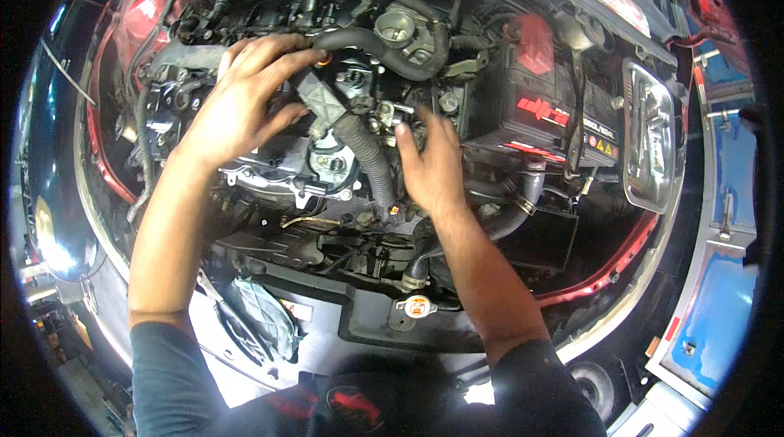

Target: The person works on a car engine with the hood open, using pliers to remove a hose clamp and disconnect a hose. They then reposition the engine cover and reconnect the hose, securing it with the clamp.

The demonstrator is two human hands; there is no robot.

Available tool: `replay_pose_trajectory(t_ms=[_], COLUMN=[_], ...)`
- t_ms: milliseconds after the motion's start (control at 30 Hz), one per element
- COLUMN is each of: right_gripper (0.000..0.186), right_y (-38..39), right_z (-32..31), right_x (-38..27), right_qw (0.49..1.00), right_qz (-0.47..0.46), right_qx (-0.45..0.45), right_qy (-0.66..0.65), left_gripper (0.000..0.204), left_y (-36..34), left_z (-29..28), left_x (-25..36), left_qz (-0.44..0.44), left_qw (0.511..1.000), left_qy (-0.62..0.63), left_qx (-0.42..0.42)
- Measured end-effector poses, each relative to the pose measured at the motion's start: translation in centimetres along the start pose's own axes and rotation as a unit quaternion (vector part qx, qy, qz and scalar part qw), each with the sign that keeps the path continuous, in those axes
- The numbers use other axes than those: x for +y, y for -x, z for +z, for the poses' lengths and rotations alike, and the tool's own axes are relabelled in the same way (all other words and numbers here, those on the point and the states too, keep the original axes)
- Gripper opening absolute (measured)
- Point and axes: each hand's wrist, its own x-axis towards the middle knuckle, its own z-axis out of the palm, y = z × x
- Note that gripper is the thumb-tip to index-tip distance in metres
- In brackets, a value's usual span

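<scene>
1. The left hand [245, 90] is arching over the engine [269, 155], thumb apart from the fingers, with the thumb reaching close to a grey block [320, 98] and the longest fingertips meeting the end of a smooth black hose [355, 38].
2. The right hand [433, 163] is reaching down beside a small metal fitting [398, 114], thumb and fingers parted. Its fingertips are blurring among the parts, and the left hand's contact is partly hiding, so I cannot tell whether either one is grasping anything.
3. The grey block is sitting between the two hands, at the upper end of a ribbed hose [367, 159] that is running down toward the front of the engine bay.
4. Writing is showing on one black battery [527, 131]: large red slanted lettering, smaller white characters, and a row of symbols including two yellow triangles.
5. One round metal cap [418, 306] near the front is carrying a printed orange-and-white label.
6. Counting the rest: two hoses are lying near the hands, one ribbed and one smooth; one shiny metal tray [649, 135] is resting right of the battery; one grey cloth [265, 318] is lying on the front panel [327, 343]; two dark sleeves [171, 372] are covering the upper arms.
</scene>
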Motion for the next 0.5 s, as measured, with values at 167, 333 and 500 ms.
replay_pose_trajectory(t_ms=[167,333,500], right_gripper=[0.059,0.054,0.051], right_y=[3.2,2.5,0.6], right_z=[-0.5,-1.7,-2.4], right_x=[-4.9,-6.1,-7.7], right_qw=[0.983,0.988,0.989], right_qz=[0.068,-0.032,-0.035], right_qx=[-0.127,-0.077,-0.104], right_qy=[-0.118,-0.134,-0.096], left_gripper=[0.054,0.047,0.045], left_y=[-0.7,-1.9,-2.3], left_z=[-0.1,-2.9,-4.2], left_x=[-2.0,-2.8,-3.6], left_qz=[0.047,0.108,0.121], left_qw=[0.997,0.984,0.987], left_qy=[0.064,0.140,0.107], left_qx=[0.024,0.035,0.029])
